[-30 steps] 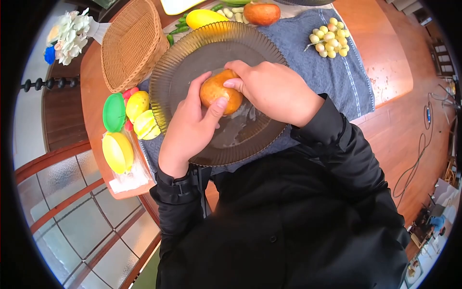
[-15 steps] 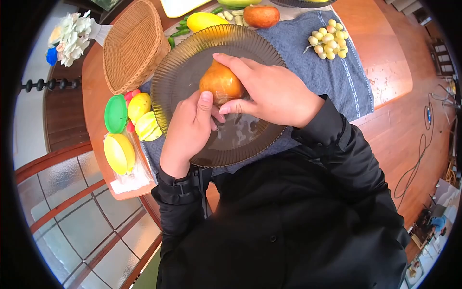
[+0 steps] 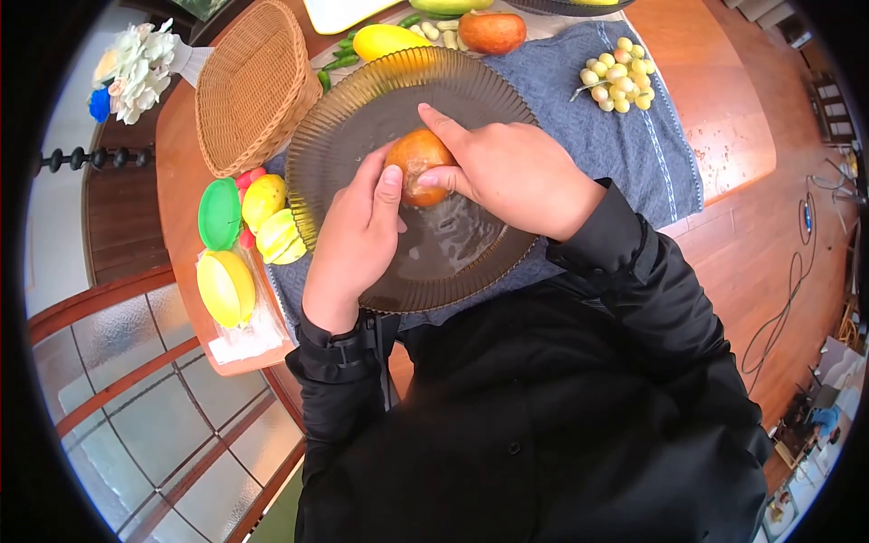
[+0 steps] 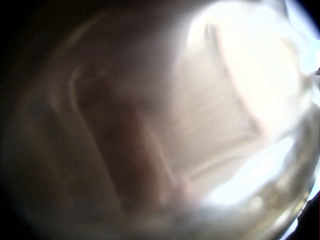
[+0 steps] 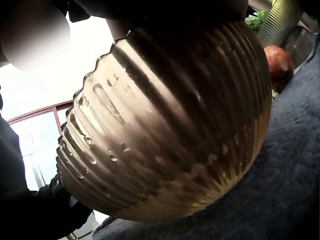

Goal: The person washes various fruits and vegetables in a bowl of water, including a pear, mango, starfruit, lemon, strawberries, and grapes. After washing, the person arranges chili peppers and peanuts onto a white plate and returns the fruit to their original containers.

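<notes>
A glossy, round orange-brown fruit (image 3: 413,156) is held in both hands over a ribbed amber glass bowl (image 3: 312,167) with rippling water inside. My left hand (image 3: 351,240) grips the fruit's left side, thumb on top and fingers partly hidden behind it. From the right, my right hand (image 3: 509,174) holds it with the thumb across its near face; the index finger reaches out past its far side. In the right wrist view the bowl's ridged wall (image 5: 165,135) with water drops fills most of the picture. The left wrist view is too blurred to show the fruit.
Under the bowl lies a blue-grey towel (image 3: 561,100), with grapes (image 3: 621,74) on its right part. A wicker basket (image 3: 249,90) stands back left. Yellow fruits (image 3: 264,204) and a green dish (image 3: 219,214) sit left. A reddish-orange fruit (image 3: 491,33) lies behind the bowl.
The fruit has been turned in the hands, showing its tapered end half a second ago and a rounder face now. My right thumb has moved onto its near face. The water ripples more.
</notes>
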{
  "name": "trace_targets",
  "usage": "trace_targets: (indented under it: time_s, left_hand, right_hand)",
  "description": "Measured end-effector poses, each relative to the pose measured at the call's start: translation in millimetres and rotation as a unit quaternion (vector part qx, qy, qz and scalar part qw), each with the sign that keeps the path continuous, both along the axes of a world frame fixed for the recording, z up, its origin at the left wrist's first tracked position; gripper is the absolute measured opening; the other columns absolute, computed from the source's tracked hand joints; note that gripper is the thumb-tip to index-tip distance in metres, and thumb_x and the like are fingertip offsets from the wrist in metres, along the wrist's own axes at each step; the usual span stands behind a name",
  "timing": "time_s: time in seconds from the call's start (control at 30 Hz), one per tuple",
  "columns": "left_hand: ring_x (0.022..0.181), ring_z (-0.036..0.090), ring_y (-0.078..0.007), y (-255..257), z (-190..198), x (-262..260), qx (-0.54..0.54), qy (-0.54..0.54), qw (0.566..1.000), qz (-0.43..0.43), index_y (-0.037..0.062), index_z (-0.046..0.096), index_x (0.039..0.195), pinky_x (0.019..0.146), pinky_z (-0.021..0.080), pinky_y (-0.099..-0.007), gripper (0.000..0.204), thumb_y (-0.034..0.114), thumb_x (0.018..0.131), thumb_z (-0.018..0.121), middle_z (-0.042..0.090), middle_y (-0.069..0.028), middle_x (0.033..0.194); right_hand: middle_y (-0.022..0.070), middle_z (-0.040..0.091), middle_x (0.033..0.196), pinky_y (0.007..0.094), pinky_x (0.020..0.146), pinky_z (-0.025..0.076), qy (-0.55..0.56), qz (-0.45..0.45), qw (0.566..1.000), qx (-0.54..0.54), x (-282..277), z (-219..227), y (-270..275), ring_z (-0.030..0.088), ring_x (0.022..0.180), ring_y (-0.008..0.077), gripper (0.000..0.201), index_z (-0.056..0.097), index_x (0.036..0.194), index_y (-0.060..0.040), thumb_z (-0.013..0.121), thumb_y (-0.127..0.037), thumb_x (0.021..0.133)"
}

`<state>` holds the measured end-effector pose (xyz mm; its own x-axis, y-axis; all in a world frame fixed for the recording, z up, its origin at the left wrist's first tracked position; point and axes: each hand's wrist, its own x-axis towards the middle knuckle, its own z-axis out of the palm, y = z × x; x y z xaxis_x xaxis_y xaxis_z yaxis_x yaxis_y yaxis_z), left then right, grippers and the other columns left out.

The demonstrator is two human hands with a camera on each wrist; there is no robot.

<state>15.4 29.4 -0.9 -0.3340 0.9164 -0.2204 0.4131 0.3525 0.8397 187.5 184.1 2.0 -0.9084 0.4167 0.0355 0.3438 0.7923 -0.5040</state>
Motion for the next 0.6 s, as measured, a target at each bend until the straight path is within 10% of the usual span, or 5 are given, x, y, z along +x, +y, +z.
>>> trace_targets:
  time_s: [0.17,0.43,0.6]
  left_hand:
    - [0.076,0.068,-0.0174,0,-6,-1,0.016,-0.01,1.0,-0.002,0.0029,0.053,0.159,0.075,0.056,-0.0325,0.051,0.037,0.122,0.045,0.073,-0.012,0.104]
    - [0.074,0.072,-0.0224,0,-13,-2,-0.006,-0.028,1.0,0.004,0.0045,0.052,0.159,0.073,0.057,-0.0366,0.052,0.031,0.116,0.061,0.079,-0.014,0.1]
    - [0.077,0.072,-0.0229,-2,-17,-3,0.002,0.012,1.0,-0.029,0.0005,0.048,0.16,0.074,0.057,-0.0372,0.06,0.027,0.111,0.069,0.078,-0.0148,0.1]
  right_hand:
    - [0.0216,0.077,0.083,0.0519,0.076,0.061,0.013,0.002,1.0,0.009,1,-6,0,0.077,0.082,0.0426,0.067,0.059,0.154,-0.0004,0.056,-0.053,0.112]
    - [0.0176,0.063,0.149,0.0478,0.088,0.063,0.089,0.017,0.996,0.013,2,-17,-3,0.077,0.105,0.0404,0.057,0.06,0.155,-0.014,0.073,-0.029,0.102]
    - [0.0173,0.062,0.151,0.047,0.09,0.064,0.075,0.031,0.996,0.038,3,-17,-2,0.078,0.104,0.0392,0.059,0.06,0.156,-0.0161,0.075,-0.022,0.099]
